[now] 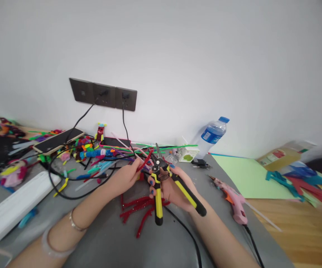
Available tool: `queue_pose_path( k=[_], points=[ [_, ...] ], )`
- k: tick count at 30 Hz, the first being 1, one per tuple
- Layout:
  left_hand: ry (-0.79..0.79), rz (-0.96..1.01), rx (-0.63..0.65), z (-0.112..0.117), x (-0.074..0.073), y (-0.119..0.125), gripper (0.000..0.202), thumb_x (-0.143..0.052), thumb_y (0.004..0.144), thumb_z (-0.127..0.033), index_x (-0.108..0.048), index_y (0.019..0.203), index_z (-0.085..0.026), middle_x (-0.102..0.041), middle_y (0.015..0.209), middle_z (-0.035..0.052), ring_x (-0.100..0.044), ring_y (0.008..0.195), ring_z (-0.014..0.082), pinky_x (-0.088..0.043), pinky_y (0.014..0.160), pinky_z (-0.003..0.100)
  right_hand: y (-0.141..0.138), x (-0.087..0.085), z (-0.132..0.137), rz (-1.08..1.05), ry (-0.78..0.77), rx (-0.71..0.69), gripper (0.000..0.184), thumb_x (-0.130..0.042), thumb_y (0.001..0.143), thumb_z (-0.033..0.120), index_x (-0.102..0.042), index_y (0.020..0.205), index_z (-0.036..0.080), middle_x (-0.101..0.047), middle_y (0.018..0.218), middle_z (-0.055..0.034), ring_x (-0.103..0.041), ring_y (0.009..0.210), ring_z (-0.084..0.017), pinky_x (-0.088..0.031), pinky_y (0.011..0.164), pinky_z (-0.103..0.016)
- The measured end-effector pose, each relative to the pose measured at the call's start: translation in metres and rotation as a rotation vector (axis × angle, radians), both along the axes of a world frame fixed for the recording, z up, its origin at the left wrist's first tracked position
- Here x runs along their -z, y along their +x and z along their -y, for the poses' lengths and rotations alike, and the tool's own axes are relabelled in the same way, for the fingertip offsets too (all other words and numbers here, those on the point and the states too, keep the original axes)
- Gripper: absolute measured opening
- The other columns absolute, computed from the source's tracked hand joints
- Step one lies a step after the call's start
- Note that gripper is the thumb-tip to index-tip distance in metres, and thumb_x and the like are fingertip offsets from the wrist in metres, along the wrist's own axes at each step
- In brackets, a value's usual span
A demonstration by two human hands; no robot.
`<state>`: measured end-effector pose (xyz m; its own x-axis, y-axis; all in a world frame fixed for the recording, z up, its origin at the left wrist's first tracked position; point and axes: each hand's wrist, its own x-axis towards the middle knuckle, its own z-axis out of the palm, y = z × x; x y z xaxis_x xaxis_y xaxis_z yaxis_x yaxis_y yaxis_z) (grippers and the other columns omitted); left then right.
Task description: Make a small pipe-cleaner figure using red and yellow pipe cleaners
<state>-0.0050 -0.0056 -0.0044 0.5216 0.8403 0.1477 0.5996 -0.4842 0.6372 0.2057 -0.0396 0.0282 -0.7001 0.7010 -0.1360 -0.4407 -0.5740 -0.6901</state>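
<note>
My right hand (177, 186) is closed around a pair of cutting pliers (158, 201) with yellow-and-black handles. Their handles stand spread, a spring between them, and the jaws point up and away from me. Just left of the jaws, my left hand (128, 175) pinches a red pipe cleaner (149, 160); whether the blades touch it I cannot tell. Below both hands, several red pipe cleaner pieces (137, 204) lie on the grey table (116, 238), partly hidden behind the pliers.
A pink glue gun (235, 203) with a cord rests at the right. Behind are a water bottle (214, 132) and a small white box (187, 153). Leftward lie a phone (59, 141), a white power strip (18, 208), black cables and several pipe cleaner figures.
</note>
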Motion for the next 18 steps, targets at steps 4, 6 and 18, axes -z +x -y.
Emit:
queue_pose_path(
  k=[4,6,18],
  points=[
    [0.008,0.013,-0.004,0.001,-0.003,0.0,0.005,-0.032,0.096,-0.025,-0.037,0.096,-0.023,-0.056,0.07,-0.0002,-0.054,0.059,0.0195,-0.03,0.057,0.027,-0.002,-0.002,0.005,-0.013,0.015,0.017,0.036,-0.059,0.082,0.05,-0.056,0.102,0.02,-0.06,0.085,-0.0053,-0.058,0.072,-0.019,-0.054,0.076,-0.044],
    [0.023,0.013,-0.019,0.001,-0.003,-0.001,0.005,-0.032,0.096,-0.025,-0.037,0.096,-0.023,-0.055,0.069,-0.0004,-0.054,0.058,0.0196,-0.031,0.057,0.026,-0.004,-0.002,0.007,-0.001,0.026,0.056,0.035,-0.061,0.082,0.049,-0.056,0.103,0.02,-0.058,0.083,-0.0034,-0.053,0.065,-0.016,-0.054,0.073,-0.041],
    [0.034,-0.032,-0.011,0.0,-0.004,0.0,0.007,-0.031,0.096,-0.024,-0.038,0.098,-0.022,-0.06,0.074,0.002,-0.06,0.063,0.0211,-0.032,0.057,0.027,-0.019,0.006,0.013,0.087,-0.07,0.192,0.048,-0.066,0.066,0.015,-0.054,0.113,0.022,-0.057,0.079,0.0008,-0.05,0.065,-0.014,-0.048,0.073,-0.035]
  ],
)
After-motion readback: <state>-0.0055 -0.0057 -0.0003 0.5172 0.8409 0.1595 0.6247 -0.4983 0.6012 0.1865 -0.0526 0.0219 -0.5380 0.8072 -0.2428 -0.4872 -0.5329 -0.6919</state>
